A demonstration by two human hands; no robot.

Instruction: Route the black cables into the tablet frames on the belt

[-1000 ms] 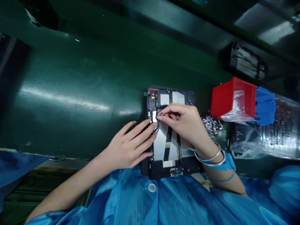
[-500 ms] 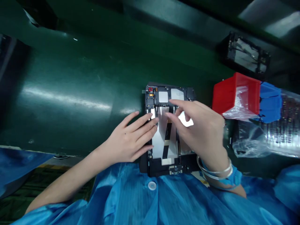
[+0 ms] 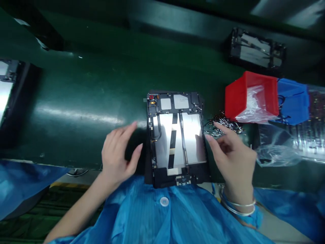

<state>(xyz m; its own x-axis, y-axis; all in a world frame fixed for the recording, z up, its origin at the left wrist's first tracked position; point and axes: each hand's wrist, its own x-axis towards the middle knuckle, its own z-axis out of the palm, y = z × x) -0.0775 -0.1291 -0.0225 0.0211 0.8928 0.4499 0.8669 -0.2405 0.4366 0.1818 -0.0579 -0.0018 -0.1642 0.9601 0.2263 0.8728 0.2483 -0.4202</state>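
Note:
An opened tablet [image 3: 190, 135] lies on dark padding at the bench's front edge, its silver inside, ribbon cables and black frame facing up. Left of it hovers my left hand [image 3: 115, 152], apart from the tablet, thumb and fingers spread with nothing between them. To the right, my right hand [image 3: 232, 156] is at the tablet's right edge, thumb and forefinger apart and no object visible between them. Just beyond those fingertips is a loose pile of small dark and shiny parts [image 3: 225, 122], too small to name.
A red bin [image 3: 235, 100] holding a clear bag stands at the right, beside a blue bin [image 3: 294, 101]. Clear plastic packaging [image 3: 279, 152] lies in front of them. Stacked tablet bodies [image 3: 256, 51] sit at the back right. Another opened device [image 3: 7, 84] is at the far left.
Both hands have come off the tablet: my left hand moved left, my right hand moved right toward the small parts. The view shifted slightly, showing more of the device at far left.

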